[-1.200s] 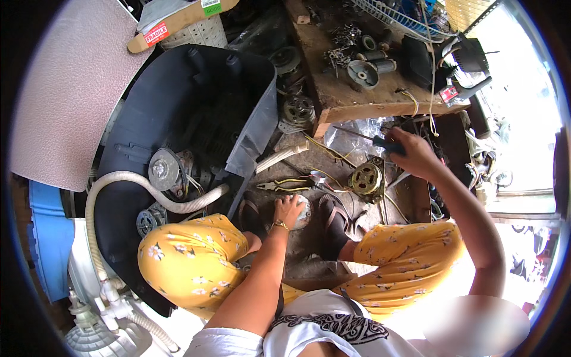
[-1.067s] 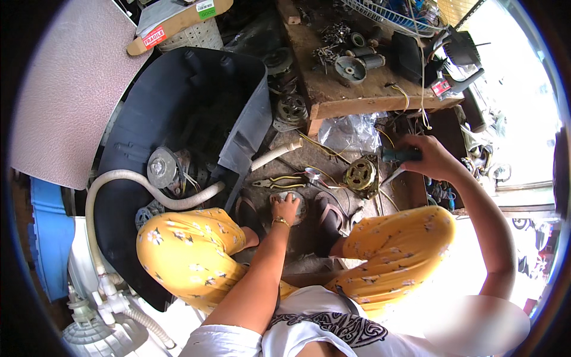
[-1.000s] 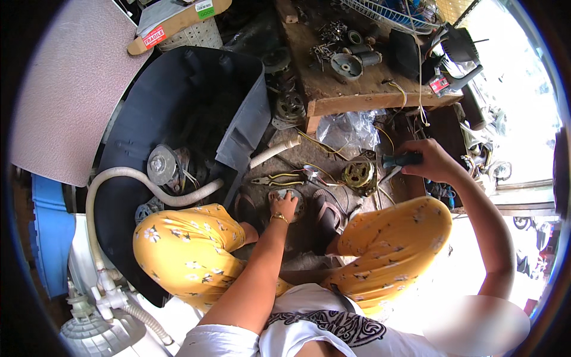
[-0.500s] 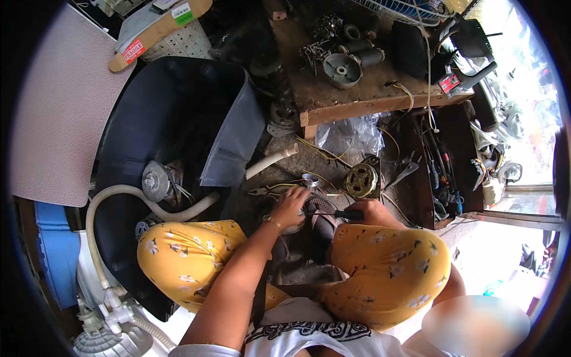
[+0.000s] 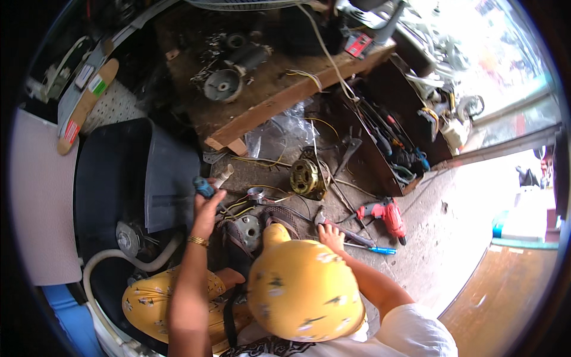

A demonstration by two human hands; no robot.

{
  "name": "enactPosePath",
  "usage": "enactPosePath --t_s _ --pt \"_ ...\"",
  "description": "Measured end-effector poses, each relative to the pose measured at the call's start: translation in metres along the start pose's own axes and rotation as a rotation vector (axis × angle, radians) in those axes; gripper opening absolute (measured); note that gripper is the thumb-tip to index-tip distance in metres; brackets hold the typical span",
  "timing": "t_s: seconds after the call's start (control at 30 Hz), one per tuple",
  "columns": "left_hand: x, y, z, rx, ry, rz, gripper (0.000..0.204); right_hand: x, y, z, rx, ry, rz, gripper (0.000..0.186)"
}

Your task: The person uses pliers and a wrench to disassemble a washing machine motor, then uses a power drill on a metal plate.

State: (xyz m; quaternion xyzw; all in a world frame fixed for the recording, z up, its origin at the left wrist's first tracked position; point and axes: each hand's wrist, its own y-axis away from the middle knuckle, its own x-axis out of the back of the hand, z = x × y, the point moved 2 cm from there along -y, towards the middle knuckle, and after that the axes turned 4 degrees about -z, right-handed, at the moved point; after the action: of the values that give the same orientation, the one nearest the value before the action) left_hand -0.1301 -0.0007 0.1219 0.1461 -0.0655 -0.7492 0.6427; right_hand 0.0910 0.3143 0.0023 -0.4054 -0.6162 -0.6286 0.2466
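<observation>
My left hand (image 5: 205, 208) grips a teal-handled screwdriver (image 5: 202, 187), its shaft pointing down toward the floor. My right hand (image 5: 330, 237) reaches low, fingers somewhat apart at a hammer (image 5: 351, 233) lying beside a blue screwdriver (image 5: 382, 251). Between my feet rests a grey metal plate with holes (image 5: 250, 228). Yellow-handled pliers (image 5: 237, 209), partly hidden, and a small silvery part with wires (image 5: 256, 194) lie above it. A brass-coloured motor housing (image 5: 303, 177) sits further forward, and a red drill (image 5: 388, 217) lies to the right.
A dark plastic housing (image 5: 166, 166) with a corrugated hose (image 5: 113, 253) stands left. A wooden bench (image 5: 267, 101) holding metal parts is ahead, clear plastic wrap (image 5: 267, 140) beneath. A tool box (image 5: 404, 184) sits right, before a bright doorway. My yellow-clad knee (image 5: 306, 285) partly blocks the view.
My view has swung rightward, revealing the drill. My left hand has risen off the plate and now holds a screwdriver; my right hand, formerly holding one, has moved down to the hammer.
</observation>
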Motion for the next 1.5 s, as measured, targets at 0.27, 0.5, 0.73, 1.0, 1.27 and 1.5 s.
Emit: enactPosePath --t_s 0.27,0.5,0.73,1.0,1.27,1.5 --pt "-0.006 0.028 0.025 0.104 -0.172 -0.036 0.03 -0.006 0.019 -0.019 -0.211 -0.77 -0.036 0.075" --pt "-0.012 0.043 0.011 -0.128 -0.396 -0.176 0.026 0.096 0.042 -0.026 0.079 -1.1 0.075 0.071" --pt "0.009 0.074 0.022 -0.058 -0.475 -0.028 0.028 0.191 0.041 -0.051 0.346 -1.119 0.158 0.068" --pt "-0.012 0.088 0.048 -0.22 -0.701 -0.026 0.049 0.179 0.031 -0.053 0.405 -0.844 0.222 0.064" --pt "-0.012 0.085 0.023 -0.126 -0.744 0.006 0.055 0.202 0.032 -0.029 0.309 -1.161 0.25 0.06" --pt "-0.026 0.065 -0.031 -0.093 -0.61 -0.034 0.032 0.197 0.032 -0.024 0.28 -1.184 0.242 0.056"
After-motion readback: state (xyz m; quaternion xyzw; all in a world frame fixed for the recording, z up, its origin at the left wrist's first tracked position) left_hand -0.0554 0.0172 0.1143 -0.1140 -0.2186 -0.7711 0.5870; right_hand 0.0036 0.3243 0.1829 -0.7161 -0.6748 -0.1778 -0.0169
